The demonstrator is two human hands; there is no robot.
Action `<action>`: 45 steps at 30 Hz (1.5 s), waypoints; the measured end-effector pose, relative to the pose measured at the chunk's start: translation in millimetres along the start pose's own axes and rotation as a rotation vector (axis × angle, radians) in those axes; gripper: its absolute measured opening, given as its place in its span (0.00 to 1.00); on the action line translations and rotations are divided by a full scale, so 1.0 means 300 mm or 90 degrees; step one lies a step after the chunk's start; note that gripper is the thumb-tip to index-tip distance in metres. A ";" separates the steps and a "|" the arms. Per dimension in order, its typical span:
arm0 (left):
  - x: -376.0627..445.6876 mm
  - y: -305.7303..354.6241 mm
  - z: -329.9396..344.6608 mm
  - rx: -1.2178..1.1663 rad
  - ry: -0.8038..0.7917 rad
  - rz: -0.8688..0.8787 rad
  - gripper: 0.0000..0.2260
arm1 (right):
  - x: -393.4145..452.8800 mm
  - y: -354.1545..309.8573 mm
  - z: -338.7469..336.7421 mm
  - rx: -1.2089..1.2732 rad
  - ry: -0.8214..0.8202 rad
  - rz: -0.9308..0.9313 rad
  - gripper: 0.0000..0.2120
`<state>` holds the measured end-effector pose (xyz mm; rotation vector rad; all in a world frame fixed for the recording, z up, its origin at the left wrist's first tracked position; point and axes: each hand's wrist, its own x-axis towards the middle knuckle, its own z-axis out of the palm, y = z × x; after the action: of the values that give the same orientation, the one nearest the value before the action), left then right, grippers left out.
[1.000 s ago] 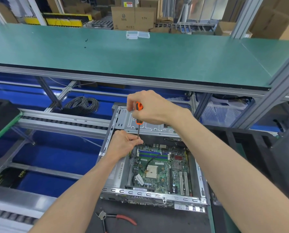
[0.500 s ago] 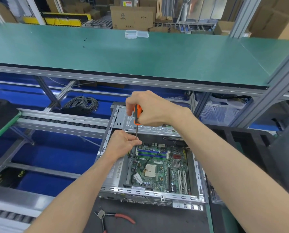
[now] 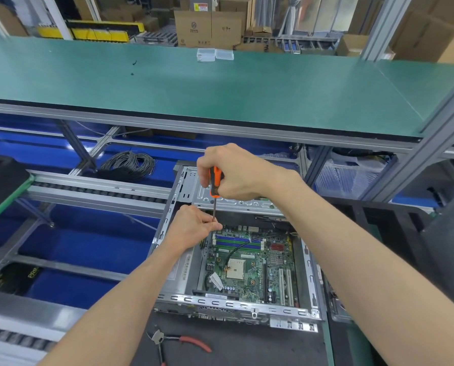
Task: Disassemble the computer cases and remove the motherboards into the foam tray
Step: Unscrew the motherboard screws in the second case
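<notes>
An open metal computer case (image 3: 247, 306) lies in front of me with a green motherboard (image 3: 249, 265) inside. My right hand (image 3: 236, 173) grips the orange and black handle of a screwdriver (image 3: 215, 186), held upright over the board's far left corner. My left hand (image 3: 194, 225) pinches the lower end of the shaft, and its fingers hide the tip. A black cable (image 3: 247, 243) runs across the board.
Red-handled pliers (image 3: 178, 342) lie on the dark mat in front of the case. A coil of black cable (image 3: 128, 165) sits on the blue shelf to the far left. A green bench top (image 3: 194, 88) spans above. Roller rails (image 3: 94, 191) run left.
Both hands and the screwdriver stay at the board's far left corner. The orange handle shows more between my right fingers, as if turned slightly.
</notes>
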<state>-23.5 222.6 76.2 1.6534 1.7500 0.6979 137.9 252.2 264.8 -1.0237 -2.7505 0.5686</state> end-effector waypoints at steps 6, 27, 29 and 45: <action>0.012 0.001 0.002 0.009 -0.004 0.000 0.02 | 0.011 0.005 0.060 -0.253 0.130 0.096 0.16; 0.018 0.010 0.009 0.080 -0.009 -0.010 0.05 | 0.000 0.040 0.083 0.150 0.144 0.011 0.21; 0.018 0.012 0.009 0.079 -0.010 -0.011 0.05 | -0.003 0.052 0.116 0.204 0.179 0.043 0.20; 0.014 0.010 0.001 0.110 -0.011 0.004 0.08 | -0.014 0.078 0.229 0.220 0.305 0.153 0.14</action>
<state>-21.2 227.0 78.0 1.7745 1.8374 0.5471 136.5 245.2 192.4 -1.2170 -2.0475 0.6941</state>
